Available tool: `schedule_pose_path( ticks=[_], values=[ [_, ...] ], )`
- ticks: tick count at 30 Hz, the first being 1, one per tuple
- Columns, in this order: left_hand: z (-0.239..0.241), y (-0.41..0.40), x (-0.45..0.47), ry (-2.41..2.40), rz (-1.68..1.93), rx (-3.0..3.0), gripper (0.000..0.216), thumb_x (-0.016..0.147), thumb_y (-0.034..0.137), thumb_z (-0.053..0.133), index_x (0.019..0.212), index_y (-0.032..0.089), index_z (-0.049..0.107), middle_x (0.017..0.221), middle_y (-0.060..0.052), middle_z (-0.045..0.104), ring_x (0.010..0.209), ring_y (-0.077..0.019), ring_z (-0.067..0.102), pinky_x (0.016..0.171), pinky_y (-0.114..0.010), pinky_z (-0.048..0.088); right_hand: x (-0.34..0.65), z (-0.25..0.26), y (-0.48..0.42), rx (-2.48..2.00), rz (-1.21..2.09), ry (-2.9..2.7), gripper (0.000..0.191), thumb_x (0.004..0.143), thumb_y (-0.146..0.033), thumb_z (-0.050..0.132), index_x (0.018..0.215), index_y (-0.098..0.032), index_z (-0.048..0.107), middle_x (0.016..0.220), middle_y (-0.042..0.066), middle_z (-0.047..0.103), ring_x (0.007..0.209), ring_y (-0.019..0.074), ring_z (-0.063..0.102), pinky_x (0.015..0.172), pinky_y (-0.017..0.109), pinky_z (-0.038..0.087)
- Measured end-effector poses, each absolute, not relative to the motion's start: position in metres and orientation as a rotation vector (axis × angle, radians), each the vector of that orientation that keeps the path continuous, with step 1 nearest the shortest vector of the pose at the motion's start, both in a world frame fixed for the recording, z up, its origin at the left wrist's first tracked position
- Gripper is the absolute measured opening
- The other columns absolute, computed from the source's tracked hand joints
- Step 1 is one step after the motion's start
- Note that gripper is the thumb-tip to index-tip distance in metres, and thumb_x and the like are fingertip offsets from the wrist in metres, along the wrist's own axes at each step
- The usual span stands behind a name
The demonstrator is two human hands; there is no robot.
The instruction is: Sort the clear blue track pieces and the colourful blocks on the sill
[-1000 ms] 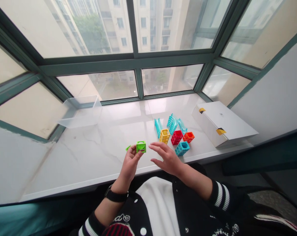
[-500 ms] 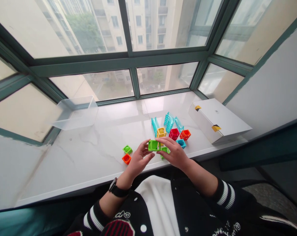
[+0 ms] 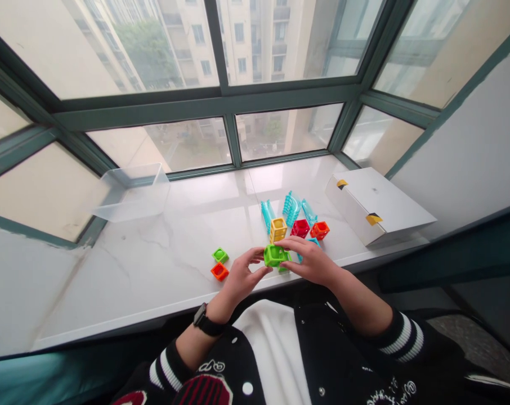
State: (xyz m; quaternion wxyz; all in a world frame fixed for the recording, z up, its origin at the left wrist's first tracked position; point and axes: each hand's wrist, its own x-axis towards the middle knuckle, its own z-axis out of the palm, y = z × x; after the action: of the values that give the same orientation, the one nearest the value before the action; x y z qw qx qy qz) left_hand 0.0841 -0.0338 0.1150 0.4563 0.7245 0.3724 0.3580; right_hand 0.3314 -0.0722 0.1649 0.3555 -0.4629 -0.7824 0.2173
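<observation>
Between my two hands, above the front of the white sill, is a green hollow toy block [image 3: 275,256]. My left hand [image 3: 244,275] has its fingers and thumb on the block's left side. From the right, my right hand [image 3: 309,260] grips it with fingers over the top and thumb below. Another green piece [image 3: 283,266] shows partly beneath it. Just beyond my hands stand a yellow block [image 3: 277,230], a red block [image 3: 299,228] and an orange block [image 3: 320,230]. A blue block [image 3: 313,242] is half hidden behind my right hand.
Left of my hands lie a small green block [image 3: 220,255] and an orange-red block [image 3: 219,271]. Clear turquoise track pieces [image 3: 291,208] lie farther back. A transparent bin [image 3: 130,194] stands back left, a white box [image 3: 379,205] at right. Windows [image 3: 286,132] border the marble sill [image 3: 162,264].
Both hands have shifted slightly right with the green block. The block is now turned so its round opening faces more upward, and my right hand covers more of the blue block.
</observation>
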Motion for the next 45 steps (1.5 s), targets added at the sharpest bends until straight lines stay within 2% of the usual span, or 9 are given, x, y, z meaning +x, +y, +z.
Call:
schedule_pose_path(
  ticks=[6, 8, 11, 17, 21, 28, 33, 45],
  values=[
    [0.099, -0.029, 0.094, 0.871, 0.807, 1.861, 0.049, 0.087, 0.037, 0.082, 0.132, 0.027, 0.064, 0.124, -0.007, 0.073, 0.106, -0.0217, 0.072, 0.096, -0.040, 0.060, 0.351, 0.161, -0.073, -1.291, 0.536, -2.119, 0.047, 0.091, -0.028, 0.077, 0.136, -0.026, 0.065, 0.125, 0.010, 0.072, 0.115, 0.0276, 0.070, 0.102, 0.044, 0.059],
    [0.088, -0.025, 0.095, 0.871, 0.755, 1.890, 0.055, 0.086, 0.037, 0.083, 0.136, 0.028, 0.061, 0.133, -0.008, 0.069, 0.109, -0.0223, 0.070, 0.092, -0.039, 0.061, 0.359, 0.161, -0.072, -1.333, 0.465, -2.143, 0.047, 0.090, -0.028, 0.078, 0.135, -0.026, 0.066, 0.124, 0.011, 0.072, 0.116, 0.0294, 0.068, 0.104, 0.047, 0.057],
    [0.070, -0.021, 0.099, 0.957, 0.681, 1.913, 0.064, 0.084, 0.036, 0.084, 0.141, 0.029, 0.057, 0.138, -0.009, 0.065, 0.102, -0.0214, 0.070, 0.081, -0.036, 0.062, 0.370, 0.160, -0.068, -1.386, 0.390, -2.148, 0.044, 0.089, -0.027, 0.078, 0.132, -0.026, 0.068, 0.122, 0.012, 0.072, 0.117, 0.0310, 0.066, 0.105, 0.050, 0.056],
    [0.047, -0.018, 0.121, 1.025, 0.567, 1.972, 0.071, 0.079, 0.035, 0.086, 0.143, 0.026, 0.055, 0.130, -0.007, 0.068, 0.087, -0.0187, 0.067, 0.086, -0.040, 0.060, 0.378, 0.156, -0.064, -1.456, 0.355, -2.171, 0.043, 0.087, -0.024, 0.080, 0.129, -0.026, 0.070, 0.121, 0.011, 0.073, 0.119, 0.0325, 0.066, 0.106, 0.053, 0.053],
    [0.045, -0.018, 0.133, 1.063, 0.482, 1.982, 0.070, 0.080, 0.035, 0.083, 0.144, 0.026, 0.056, 0.125, -0.006, 0.073, 0.087, -0.0204, 0.069, 0.088, -0.040, 0.059, 0.376, 0.154, -0.063, -1.478, 0.376, -2.190, 0.043, 0.085, -0.022, 0.081, 0.127, -0.025, 0.071, 0.121, 0.012, 0.073, 0.119, 0.0325, 0.065, 0.105, 0.052, 0.053],
    [0.045, -0.019, 0.134, 1.052, 0.461, 1.993, 0.051, 0.086, 0.032, 0.074, 0.136, 0.027, 0.064, 0.114, -0.003, 0.078, 0.082, -0.0197, 0.071, 0.085, -0.036, 0.058, 0.372, 0.147, -0.059, -1.490, 0.428, -2.245, 0.046, 0.082, -0.019, 0.084, 0.125, -0.025, 0.072, 0.119, 0.010, 0.074, 0.118, 0.0324, 0.065, 0.106, 0.053, 0.051],
    [0.048, -0.019, 0.133, 1.062, 0.444, 2.011, 0.052, 0.087, 0.034, 0.072, 0.138, 0.030, 0.064, 0.116, -0.004, 0.079, 0.079, -0.0205, 0.072, 0.083, -0.036, 0.058, 0.368, 0.136, -0.055, -1.472, 0.413, -2.279, 0.044, 0.081, -0.020, 0.085, 0.124, -0.024, 0.074, 0.117, 0.011, 0.075, 0.116, 0.0324, 0.066, 0.104, 0.054, 0.051],
    [0.047, -0.020, 0.134, 1.079, 0.436, 2.047, 0.051, 0.090, 0.036, 0.072, 0.139, 0.028, 0.064, 0.110, -0.004, 0.079, 0.079, -0.0206, 0.072, 0.082, -0.035, 0.058, 0.366, 0.125, -0.045, -1.487, 0.394, -2.346, 0.043, 0.081, -0.022, 0.087, 0.123, -0.023, 0.076, 0.117, 0.011, 0.077, 0.115, 0.0317, 0.068, 0.103, 0.049, 0.051]
  ],
)
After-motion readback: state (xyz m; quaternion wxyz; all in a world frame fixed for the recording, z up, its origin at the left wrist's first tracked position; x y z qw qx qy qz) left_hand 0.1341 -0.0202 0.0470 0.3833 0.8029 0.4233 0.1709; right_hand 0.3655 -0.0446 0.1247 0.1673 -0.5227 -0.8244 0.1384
